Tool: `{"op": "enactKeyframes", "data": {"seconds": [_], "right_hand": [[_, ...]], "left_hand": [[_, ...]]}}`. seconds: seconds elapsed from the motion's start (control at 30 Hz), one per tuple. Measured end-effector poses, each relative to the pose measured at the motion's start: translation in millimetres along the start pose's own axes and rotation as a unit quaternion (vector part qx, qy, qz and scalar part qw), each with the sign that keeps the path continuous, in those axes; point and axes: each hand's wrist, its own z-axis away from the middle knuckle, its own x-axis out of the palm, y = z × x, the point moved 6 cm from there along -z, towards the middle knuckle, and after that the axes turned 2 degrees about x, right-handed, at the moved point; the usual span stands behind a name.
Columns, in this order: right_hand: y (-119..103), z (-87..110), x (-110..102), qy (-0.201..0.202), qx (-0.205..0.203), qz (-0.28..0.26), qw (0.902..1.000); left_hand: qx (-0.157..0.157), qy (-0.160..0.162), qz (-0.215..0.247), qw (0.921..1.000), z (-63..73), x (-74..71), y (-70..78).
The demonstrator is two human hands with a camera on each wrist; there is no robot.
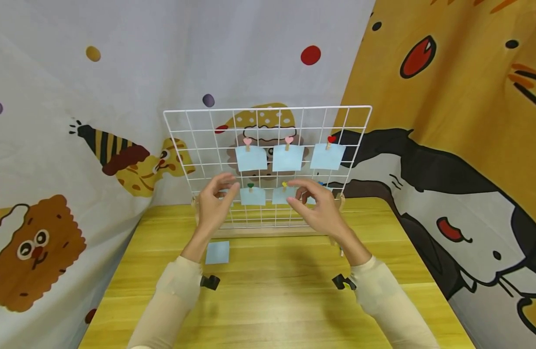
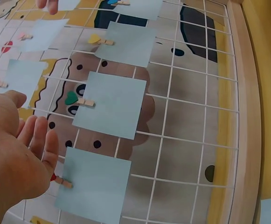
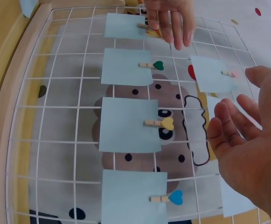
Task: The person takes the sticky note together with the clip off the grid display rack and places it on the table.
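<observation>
My left hand (image 1: 215, 203) is raised before the left part of a white wire grid (image 1: 185, 145), fingers loosely bent and holding nothing. Before the right part hovers my right hand (image 1: 317, 208), likewise bare, its thumb apart from the fingers. Pale blue paper notes hang on the grid in two rows from small wooden heart clips. A note with a green heart clip (image 2: 71, 98) hangs in the lower row, beside one with a yellow heart clip (image 3: 167, 123) and one with a blue heart clip (image 3: 176, 197). My left hand partly covers a red heart clip (image 2: 54, 177) in that row.
Above, three notes hang, including one with a red heart clip (image 1: 332, 139). The grid stands in a wooden base (image 1: 272, 232) on a yellow wood-grain table (image 1: 268, 300). A loose blue note (image 1: 217, 252) lies front left. A patterned curtain (image 1: 259, 48) hangs behind.
</observation>
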Motion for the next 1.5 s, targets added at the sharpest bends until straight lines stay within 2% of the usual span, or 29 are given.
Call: {"op": "enactKeyframes", "data": {"seconds": [0.13,0.33,0.67,1.0,1.5], "right_hand": [[-4,-7.7,4,0.001,-0.014,-0.003,0.9999],[-8,-20.8,10,0.001,-0.013,-0.021,0.9997],[-18,-41.2,13,0.008,-0.041,-0.026,0.9988],[-29,-61.5,16,0.005,-0.027,-0.026,0.9993],[-44,-91.8,25,0.012,-0.064,0.029,0.9975]], "left_hand": [[0.004,0.003,0.011,0.9999,-3.7,2.4,1.2],[0.010,0.006,0.023,0.9997,-8.7,6.1,2.8],[-0.008,0.001,0.026,0.9996,-13.7,10.0,4.0],[-0.004,0.007,0.029,0.9995,-19.0,13.7,10.1],[-0.001,0.027,0.032,0.9991,-25.7,16.4,16.4]]}}
